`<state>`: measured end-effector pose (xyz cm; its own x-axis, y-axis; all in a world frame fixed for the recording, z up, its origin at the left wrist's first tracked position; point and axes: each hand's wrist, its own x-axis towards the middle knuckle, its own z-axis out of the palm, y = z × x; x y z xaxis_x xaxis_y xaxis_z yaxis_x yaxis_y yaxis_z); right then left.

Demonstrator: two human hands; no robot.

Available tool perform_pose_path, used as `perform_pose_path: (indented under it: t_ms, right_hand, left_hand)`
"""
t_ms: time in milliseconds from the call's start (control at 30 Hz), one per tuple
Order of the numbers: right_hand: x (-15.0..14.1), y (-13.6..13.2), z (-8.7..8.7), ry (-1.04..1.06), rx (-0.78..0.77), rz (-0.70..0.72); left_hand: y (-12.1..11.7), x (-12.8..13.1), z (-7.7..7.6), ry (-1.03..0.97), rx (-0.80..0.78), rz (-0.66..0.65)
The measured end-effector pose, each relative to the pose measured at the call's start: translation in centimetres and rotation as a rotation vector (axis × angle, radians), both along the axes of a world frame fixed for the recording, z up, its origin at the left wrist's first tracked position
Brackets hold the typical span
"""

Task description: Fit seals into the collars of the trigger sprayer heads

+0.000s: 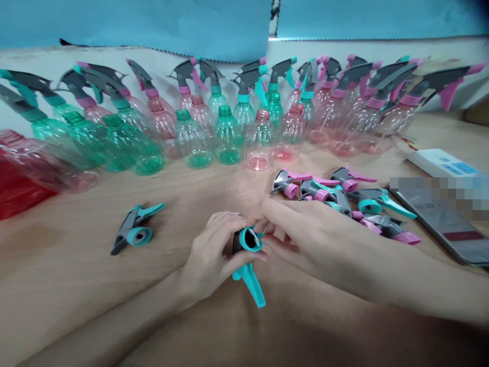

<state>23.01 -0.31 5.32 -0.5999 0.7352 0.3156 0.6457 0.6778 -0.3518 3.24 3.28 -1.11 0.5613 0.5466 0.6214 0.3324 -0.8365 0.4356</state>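
My left hand (214, 252) is wrapped round a grey and teal spray trigger head (248, 255), its teal collar facing up and its teal lever pointing down toward me. My right hand (305, 232) comes in from the right, fingertips pinching at the teal collar. Both hands rest low over the wooden table (76, 275). Another teal trigger head (135, 229) lies alone to the left. A heap of pink and teal trigger heads (344, 196) lies just beyond my right hand.
Several green and pink clear plastic bottles (229, 137) stand in rows at the back, some capped with triggers, some open. A red plastic bag (19, 173) lies at far left. A phone (446, 224) and a white box (439, 160) lie at right.
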Motion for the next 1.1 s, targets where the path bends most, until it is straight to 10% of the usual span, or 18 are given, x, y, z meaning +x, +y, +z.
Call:
perform_pose_path:
  t_ms: [1100]
  right_hand:
    - [0.18, -0.22, -0.05, -0.096, -0.102, -0.078]
  left_hand:
    - [-0.08, 0.09, -0.23, 0.001, 0.035, -0.042]
